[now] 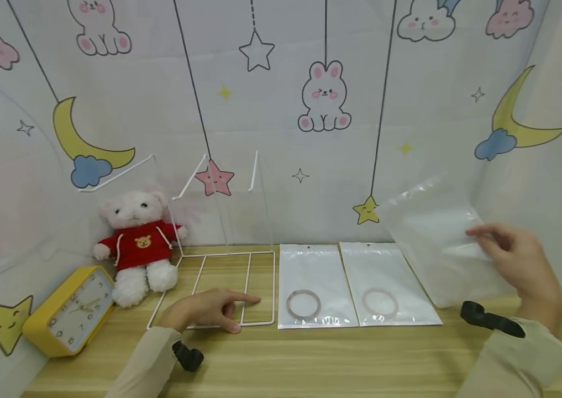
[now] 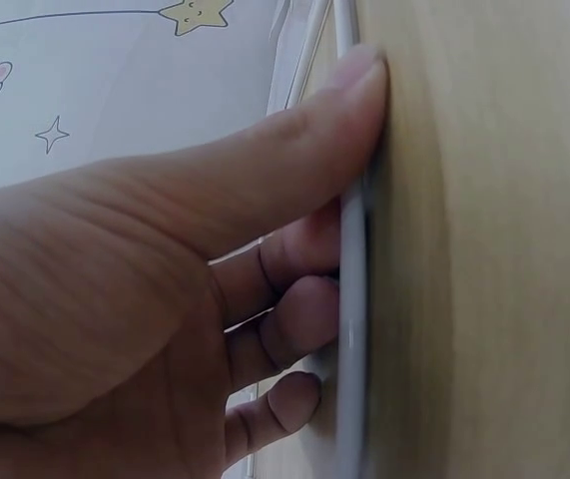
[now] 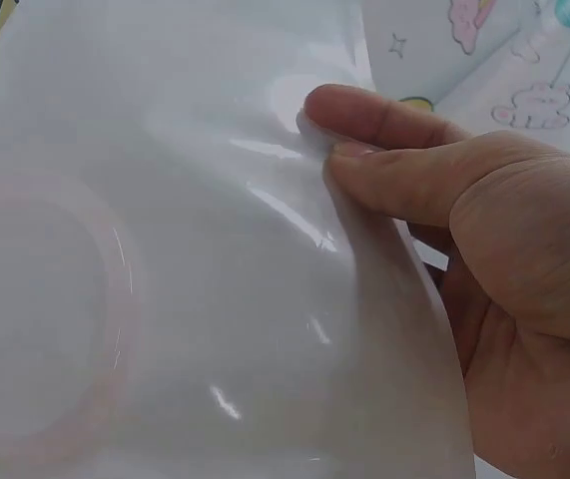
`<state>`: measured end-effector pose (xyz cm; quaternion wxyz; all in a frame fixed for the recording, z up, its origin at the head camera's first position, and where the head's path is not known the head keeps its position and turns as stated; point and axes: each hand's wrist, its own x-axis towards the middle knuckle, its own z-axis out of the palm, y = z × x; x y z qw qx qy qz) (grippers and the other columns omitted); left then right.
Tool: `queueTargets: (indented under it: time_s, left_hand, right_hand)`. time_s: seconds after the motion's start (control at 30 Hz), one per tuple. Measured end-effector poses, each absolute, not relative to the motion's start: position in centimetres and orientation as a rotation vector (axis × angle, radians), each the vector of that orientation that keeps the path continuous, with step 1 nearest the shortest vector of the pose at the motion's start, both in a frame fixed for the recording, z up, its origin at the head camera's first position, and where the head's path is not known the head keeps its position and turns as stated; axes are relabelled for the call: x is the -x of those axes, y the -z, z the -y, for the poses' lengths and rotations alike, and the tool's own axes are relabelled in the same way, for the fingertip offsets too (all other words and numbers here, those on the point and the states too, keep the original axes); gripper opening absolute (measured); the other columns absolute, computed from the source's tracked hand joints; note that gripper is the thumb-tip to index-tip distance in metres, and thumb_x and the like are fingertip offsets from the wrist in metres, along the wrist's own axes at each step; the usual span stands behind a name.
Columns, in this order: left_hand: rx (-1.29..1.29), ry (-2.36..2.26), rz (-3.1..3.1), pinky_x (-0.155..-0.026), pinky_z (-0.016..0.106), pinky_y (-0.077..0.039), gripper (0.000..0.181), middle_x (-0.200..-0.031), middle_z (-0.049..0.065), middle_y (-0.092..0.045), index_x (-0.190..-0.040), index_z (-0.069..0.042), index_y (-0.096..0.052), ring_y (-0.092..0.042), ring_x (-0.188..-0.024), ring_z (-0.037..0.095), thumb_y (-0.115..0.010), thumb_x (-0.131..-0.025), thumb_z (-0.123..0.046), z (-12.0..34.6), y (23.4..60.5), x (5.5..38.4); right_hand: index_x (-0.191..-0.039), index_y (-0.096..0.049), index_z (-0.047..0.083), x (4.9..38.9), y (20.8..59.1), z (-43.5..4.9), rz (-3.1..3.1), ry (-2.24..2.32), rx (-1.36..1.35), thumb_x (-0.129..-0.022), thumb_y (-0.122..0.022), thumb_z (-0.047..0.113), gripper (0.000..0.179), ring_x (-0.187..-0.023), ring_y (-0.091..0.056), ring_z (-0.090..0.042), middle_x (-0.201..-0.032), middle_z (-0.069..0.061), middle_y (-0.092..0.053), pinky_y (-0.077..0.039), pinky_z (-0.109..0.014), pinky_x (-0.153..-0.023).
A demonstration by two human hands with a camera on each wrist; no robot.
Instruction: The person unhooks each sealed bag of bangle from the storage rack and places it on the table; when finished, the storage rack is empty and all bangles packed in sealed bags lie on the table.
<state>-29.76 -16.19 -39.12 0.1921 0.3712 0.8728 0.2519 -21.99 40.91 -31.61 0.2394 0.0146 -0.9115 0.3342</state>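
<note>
My right hand (image 1: pixel 519 260) pinches the side edge of a translucent white plastic bag (image 1: pixel 442 243) between thumb and forefinger. That bag stands tilted above the table at the right. A faint pink ring (image 3: pixel 120 299) shows on it in the right wrist view; whether it is printed I cannot tell. My left hand (image 1: pixel 211 309) rests at the front of a white wire rack (image 1: pixel 274 287), forefinger stretched out. In the left wrist view the thumb (image 2: pixel 294 140) lies at the rack's front rod (image 2: pixel 352 329), the other fingers loosely bent behind it.
Two flat white bags, one (image 1: pixel 310 268) beside the rack and another (image 1: pixel 385 265) to its right, lie side by side, each with a ring. At left are a teddy bear (image 1: pixel 143 243) in red and a yellow clock (image 1: pixel 69 312). A patterned curtain (image 1: pixel 281 110) hangs behind.
</note>
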Motion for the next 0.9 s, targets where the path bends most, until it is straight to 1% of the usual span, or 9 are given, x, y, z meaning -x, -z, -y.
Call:
queueTargets:
  time_s: [0.13,0.17,0.23,0.33,0.4,0.47,0.63,0.73,0.9]
  left_hand:
    - [-1.048,-0.725,-2.445,-0.061,0.023,-0.038,0.063,-0.068,-0.006,-0.051,-0.144,-0.017,-0.057,-0.046,-0.063,0.005,-0.079,-0.085,-0.023,15.9,39.1,29.9]
    - [-1.052,-0.731,-2.44,-0.061,0.023,-0.038,0.063,-0.068,-0.006,-0.051,-0.144,-0.017,-0.057,-0.046,-0.063,0.005,-0.079,-0.085,-0.023,15.9,39.2,29.9]
    - [-1.056,-0.74,-2.43,-0.06,0.023,-0.039,0.063,-0.068,-0.006,-0.051,-0.144,-0.017,-0.057,-0.046,-0.063,0.005,-0.079,-0.085,-0.022,15.9,39.3,30.0]
    - [-1.064,-0.736,-2.431,-0.06,0.023,-0.039,0.063,-0.068,-0.007,-0.052,-0.144,-0.016,-0.057,-0.047,-0.062,0.004,-0.08,-0.085,-0.023,16.1,39.5,29.9]
    - [-1.069,-0.731,-2.439,-0.061,0.023,-0.04,0.063,-0.067,-0.007,-0.052,-0.143,-0.015,-0.057,-0.048,-0.062,0.003,-0.08,-0.085,-0.022,16.3,39.5,29.9]
    - [-1.079,-0.729,-2.446,-0.061,0.023,-0.041,0.062,-0.067,-0.008,-0.053,-0.143,-0.015,-0.058,-0.048,-0.062,0.003,-0.08,-0.085,-0.023,16.5,39.5,30.0]
    - [-1.098,-0.733,-2.445,-0.061,0.022,-0.041,0.062,-0.067,-0.009,-0.053,-0.142,-0.014,-0.058,-0.049,-0.062,0.003,-0.08,-0.085,-0.023,16.6,39.4,30.1]
    - [-1.092,-0.743,-2.439,-0.061,0.022,-0.041,0.062,-0.067,-0.008,-0.053,-0.143,-0.013,-0.057,-0.048,-0.062,0.003,-0.08,-0.085,-0.023,16.5,39.4,30.1]
    - [-1.076,-0.754,-2.427,-0.06,0.022,-0.039,0.062,-0.067,-0.007,-0.052,-0.142,-0.013,-0.058,-0.048,-0.062,0.004,-0.08,-0.084,-0.019,16.4,39.4,29.9]
  right_hand:
    - [-0.12,-0.068,0.008,22.0,31.9,-41.9,2.544,-0.881,0.005,-0.103,-0.054,0.028,0.029,-0.099,-0.044,0.0,-0.117,0.013,-0.06,-0.032,-0.012,-0.074]
    - [-0.121,-0.067,0.007,22.0,31.8,-42.1,2.56,-0.879,0.013,-0.104,-0.053,0.027,0.03,-0.102,-0.046,-0.006,-0.12,0.005,-0.062,-0.034,-0.015,-0.08]
    - [-0.122,-0.066,0.003,22.1,31.8,-42.3,2.587,-0.863,0.015,-0.105,-0.051,0.026,0.032,-0.105,-0.048,-0.019,-0.125,-0.013,-0.061,-0.037,-0.022,-0.082]
    - [-0.123,-0.064,0.003,22.6,31.7,-42.6,2.637,-0.8,0.008,-0.106,-0.047,0.024,0.032,-0.106,-0.049,-0.036,-0.128,-0.03,-0.056,-0.038,-0.036,-0.079]
    - [-0.121,-0.065,0.002,23.0,31.6,-42.8,2.659,-0.763,-0.011,-0.106,-0.048,0.02,0.029,-0.104,-0.05,-0.042,-0.126,-0.032,-0.056,-0.038,-0.039,-0.075]
    - [-0.118,-0.066,0.001,23.3,31.7,-43.3,2.681,-0.719,-0.045,-0.104,-0.05,0.015,0.026,-0.105,-0.052,-0.047,-0.124,-0.035,-0.057,-0.041,-0.045,-0.075]
    - [-0.111,-0.068,-0.002,24.2,32.0,-44.5,2.727,-0.611,-0.118,-0.1,-0.055,0.007,0.019,-0.107,-0.052,-0.058,-0.12,-0.04,-0.056,-0.041,-0.062,-0.081]
    - [-0.111,-0.068,-0.004,24.5,32.5,-45.0,2.757,-0.611,-0.14,-0.099,-0.055,0.004,0.019,-0.107,-0.051,-0.059,-0.12,-0.041,-0.056,-0.04,-0.063,-0.082]
    - [-0.115,-0.065,-0.009,24.9,33.5,-45.3,2.829,-0.656,-0.118,-0.098,-0.054,0.002,0.023,-0.114,-0.045,-0.062,-0.132,-0.044,-0.045,-0.037,-0.067,-0.089]
